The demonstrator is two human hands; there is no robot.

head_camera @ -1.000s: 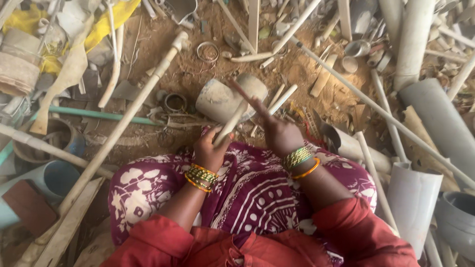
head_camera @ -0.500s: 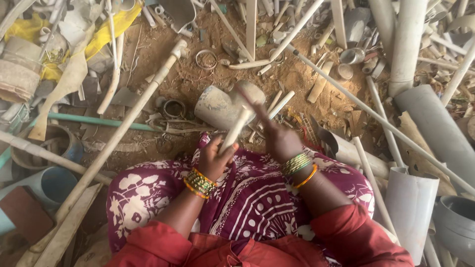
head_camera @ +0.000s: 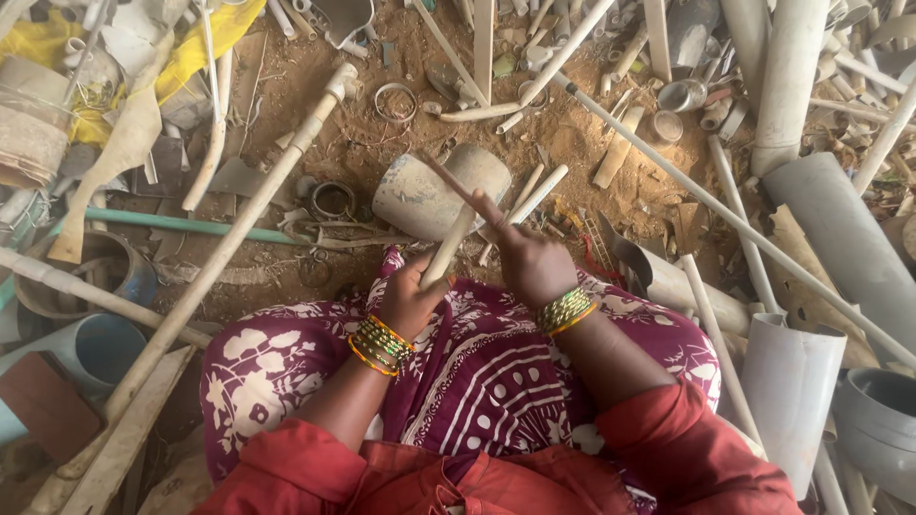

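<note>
I sit on bare earth with a maroon and white patterned cloth (head_camera: 496, 381) over my lap. My left hand (head_camera: 410, 303) grips the lower end of a short beige pipe piece (head_camera: 450, 246) that tilts up to the right. My right hand (head_camera: 530, 264) is closed on a thin dark reddish tool (head_camera: 448, 181). The tool points up-left and crosses the top end of the pipe piece. Both wrists carry green and gold bangles. Just beyond the hands lies a short, wide grey pipe section (head_camera: 415, 202) on its side.
Scrap plastic pipes cover the ground. A long beige pipe (head_camera: 239, 224) runs diagonally at left and a thin one (head_camera: 744, 229) at right. Large grey pipes (head_camera: 840, 238) lie at right, a pale blue pipe (head_camera: 91, 348) at lower left and a yellow sheet (head_camera: 200, 52) at upper left.
The pipe piece in my left hand now stands steeper. My right hand has drawn slightly nearer to the left one, with the thin tool still angled up-left.
</note>
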